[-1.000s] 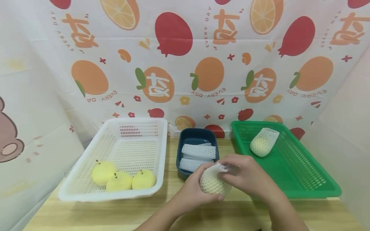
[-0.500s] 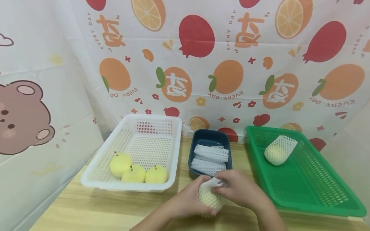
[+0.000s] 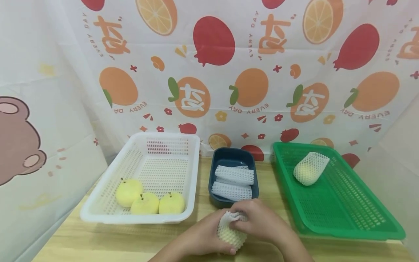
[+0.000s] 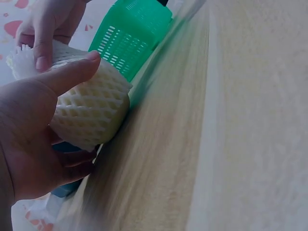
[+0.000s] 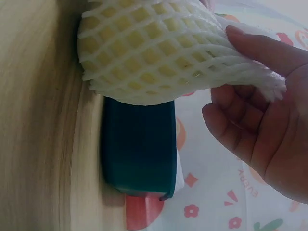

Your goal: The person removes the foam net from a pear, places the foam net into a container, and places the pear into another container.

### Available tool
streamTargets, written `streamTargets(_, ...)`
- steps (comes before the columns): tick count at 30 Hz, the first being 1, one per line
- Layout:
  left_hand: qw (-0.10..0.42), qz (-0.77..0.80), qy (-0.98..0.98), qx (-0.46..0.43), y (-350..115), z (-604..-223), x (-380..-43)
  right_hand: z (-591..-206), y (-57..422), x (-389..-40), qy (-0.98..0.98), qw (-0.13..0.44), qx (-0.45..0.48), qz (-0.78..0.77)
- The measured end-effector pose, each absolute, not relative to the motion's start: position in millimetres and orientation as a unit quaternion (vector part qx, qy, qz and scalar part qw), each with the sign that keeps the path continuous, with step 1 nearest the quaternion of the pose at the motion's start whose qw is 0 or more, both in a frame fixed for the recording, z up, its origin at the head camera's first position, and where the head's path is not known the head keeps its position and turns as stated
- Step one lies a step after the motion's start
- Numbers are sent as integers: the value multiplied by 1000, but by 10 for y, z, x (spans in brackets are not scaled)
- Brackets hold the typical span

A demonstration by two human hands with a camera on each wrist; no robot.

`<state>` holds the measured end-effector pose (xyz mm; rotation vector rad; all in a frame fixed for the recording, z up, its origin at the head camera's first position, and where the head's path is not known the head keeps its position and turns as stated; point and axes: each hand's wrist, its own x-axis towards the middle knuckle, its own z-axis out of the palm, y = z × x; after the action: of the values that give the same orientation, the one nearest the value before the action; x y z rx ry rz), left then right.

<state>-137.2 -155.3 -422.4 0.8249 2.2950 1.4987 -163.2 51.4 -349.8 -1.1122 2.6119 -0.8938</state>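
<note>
A round yellow pear in a white foam net sleeve point(image 3: 230, 233) is between both hands, low over the near part of the table. My left hand point(image 3: 204, 233) grips the pear from the left, its thumb along the near side in the left wrist view. My right hand point(image 3: 260, 223) pinches the gathered upper end of the foam net, thumb on one side and fingers curled on the other in the right wrist view. At the net's lower edge, some bare pear skin point(image 4: 121, 115) shows. Further net sleeves point(image 3: 234, 182) lie in a dark blue box point(image 3: 226, 154) beyond the hands.
On the left, a white basket point(image 3: 140, 219) holds 3 yellow pears point(image 3: 145, 204). A green basket point(image 3: 340, 207) on the right contains one netted pear point(image 3: 307, 171). Behind stands a fruit-print cloth point(image 3: 209, 123); all rests on a wooden table point(image 3: 131, 242).
Both hands and the netted pear have come nearer the table's front edge, away from the blue box. The right fingers stay at the net's upper end. The head view has shifted.
</note>
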Motion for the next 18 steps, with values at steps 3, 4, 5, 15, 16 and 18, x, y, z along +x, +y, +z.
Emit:
streamTargets(3, 147, 526, 785, 293, -1559, -4230, -1378, -3523, 547, -1641, 877, 86, -365, -299)
streamTargets(4, 153, 528, 783, 291, -1556, -4217, -1378, -3520, 570, -1645, 879, 94, -360, -300)
streamTargets(5, 158, 525, 784, 290, -1554, -4203, -1375, -3516, 593, -1650, 880, 107, -352, -300)
streamTargets(15, 88, 440, 855, 261, -1551, -3892, -1309, -3424, 691, -1675, 872, 152, -335, -323)
streamTargets(16, 77, 437, 857, 263, -1552, -3871, -1305, -3417, 695, -1670, 872, 148, -336, -322)
streamTargets(18, 61, 444, 852, 270, -1555, -3851, -1302, -3414, 700, -1659, 872, 147, -338, -324)
